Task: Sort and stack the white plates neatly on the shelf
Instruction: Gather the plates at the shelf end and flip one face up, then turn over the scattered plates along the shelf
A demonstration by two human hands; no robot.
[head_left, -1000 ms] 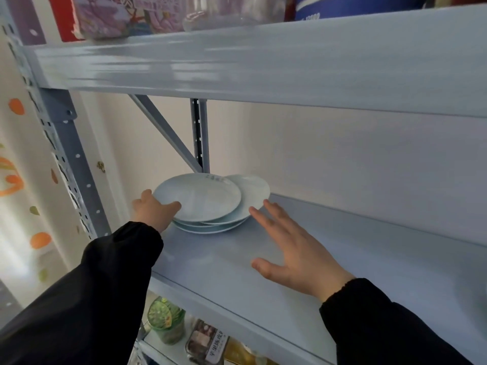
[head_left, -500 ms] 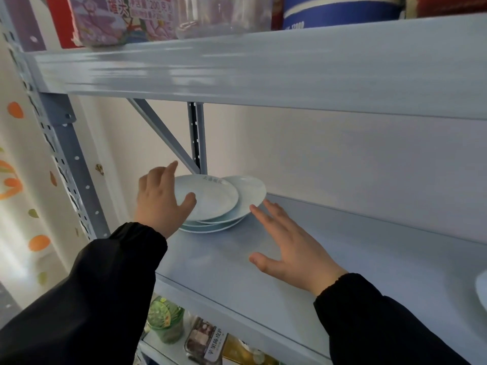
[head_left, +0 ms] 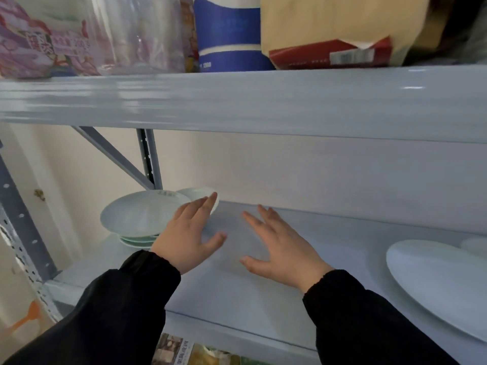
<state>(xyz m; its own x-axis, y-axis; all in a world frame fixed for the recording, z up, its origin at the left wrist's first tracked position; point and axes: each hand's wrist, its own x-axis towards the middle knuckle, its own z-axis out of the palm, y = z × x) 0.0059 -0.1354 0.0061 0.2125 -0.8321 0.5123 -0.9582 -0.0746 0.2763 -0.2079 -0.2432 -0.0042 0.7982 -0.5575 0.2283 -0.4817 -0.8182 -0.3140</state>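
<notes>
A stack of white plates (head_left: 137, 219) sits at the left end of the grey shelf board (head_left: 237, 299); the top plate lies off-centre toward the left, and a second plate's rim (head_left: 196, 194) pokes out behind it. My left hand (head_left: 191, 233) is spread flat over the stack's right side, fingertips by that rear rim, holding nothing. My right hand (head_left: 276, 246) lies open, palm down, on the bare shelf to the right of the stack. A large white plate (head_left: 434, 280) rests at the right end of the shelf, with another white rim (head_left: 474, 246) behind it.
The upper shelf beam (head_left: 237, 101) hangs low overhead, carrying packages, a blue canister (head_left: 229, 35) and a red-and-tan box (head_left: 329, 32). A perforated upright (head_left: 18, 233) and a diagonal brace (head_left: 116, 156) frame the left side. Packaged goods (head_left: 179, 351) lie on the shelf below.
My left hand has moved from the stack's left edge across to its right side. The top plate now sits shifted left. The view has swung right, revealing the large plate.
</notes>
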